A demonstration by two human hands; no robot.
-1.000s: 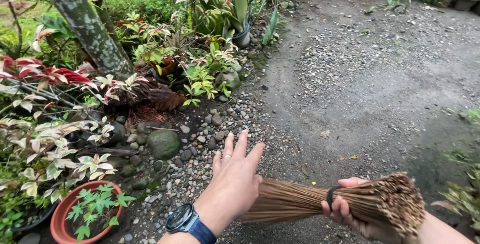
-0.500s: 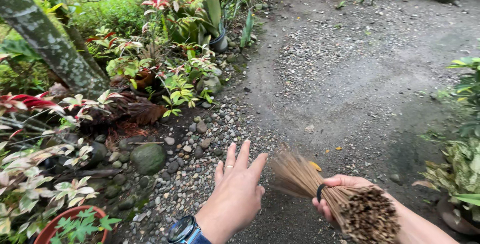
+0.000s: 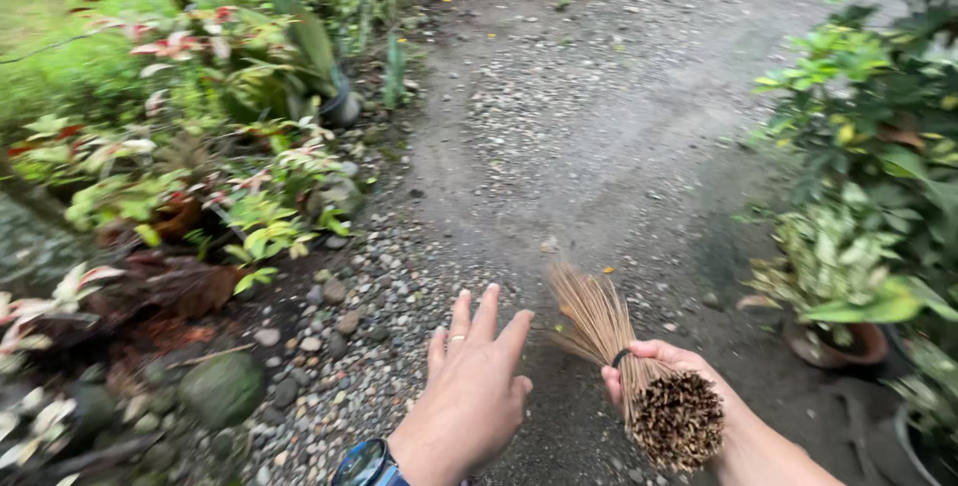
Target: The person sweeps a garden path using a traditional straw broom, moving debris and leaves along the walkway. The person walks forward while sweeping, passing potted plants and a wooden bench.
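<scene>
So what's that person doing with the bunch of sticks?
The right hand grips a stick broom near its bound end, bristles fanned out toward the gravel path. The left hand is open and holds nothing, fingers spread above the pebbles at the path's edge. Garden plants line both sides.

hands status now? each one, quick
Left hand: open, fingers spread, holding nothing.
Right hand: closed around the stick broom, bristles pointing at the path.
</scene>
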